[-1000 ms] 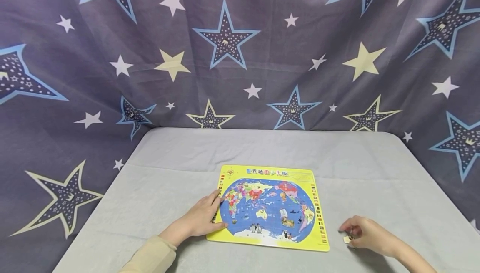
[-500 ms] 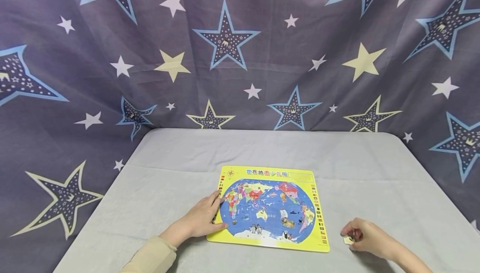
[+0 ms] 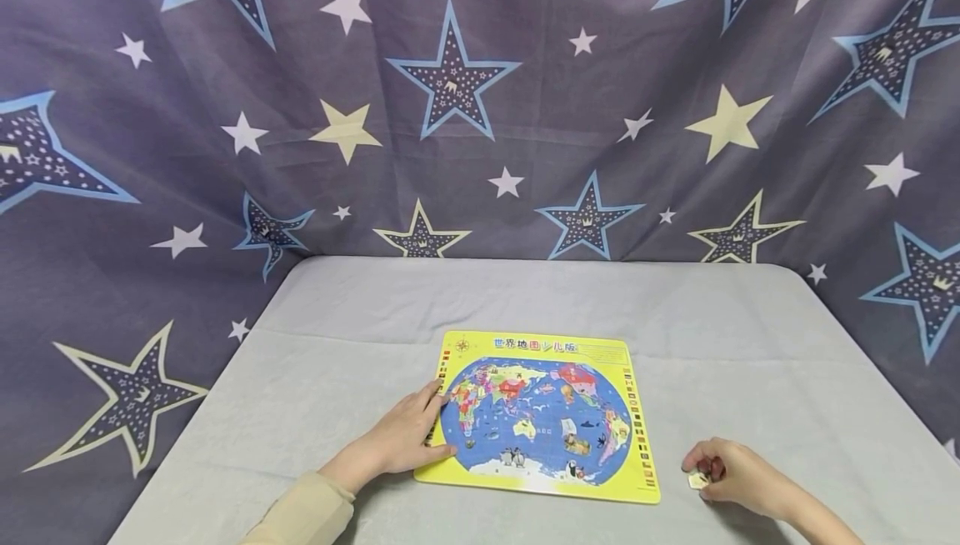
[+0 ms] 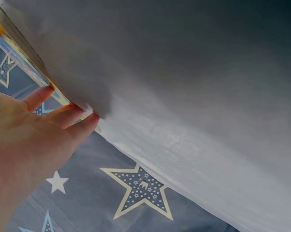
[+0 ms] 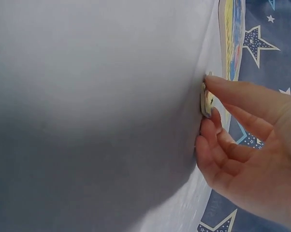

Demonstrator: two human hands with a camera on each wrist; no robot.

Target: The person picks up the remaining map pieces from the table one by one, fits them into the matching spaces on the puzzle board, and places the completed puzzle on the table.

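A yellow-bordered world map puzzle board (image 3: 645,466) lies flat on the table, its blue map filled with coloured continents and small animals. My left hand (image 3: 402,435) rests along the board's left edge, thumb over the border; in the left wrist view its fingers (image 4: 82,126) extend to that edge. To the right of the board, my right hand (image 3: 742,476) pinches a small pale puzzle piece (image 3: 697,480) close over the cloth. From the right wrist, the piece (image 5: 207,100) shows between thumb and fingers, tilted on edge, partly hidden by the fingertips.
A light grey cloth (image 3: 360,312) covers the table, with a slight crease across it. Behind and to both sides hangs a dark curtain (image 3: 517,145) printed with stars, meeting the table's far edge.
My right hand has shifted very slightly toward the table's front, and more of the puzzle piece shows under its fingers. My left hand and the board have stayed in place.
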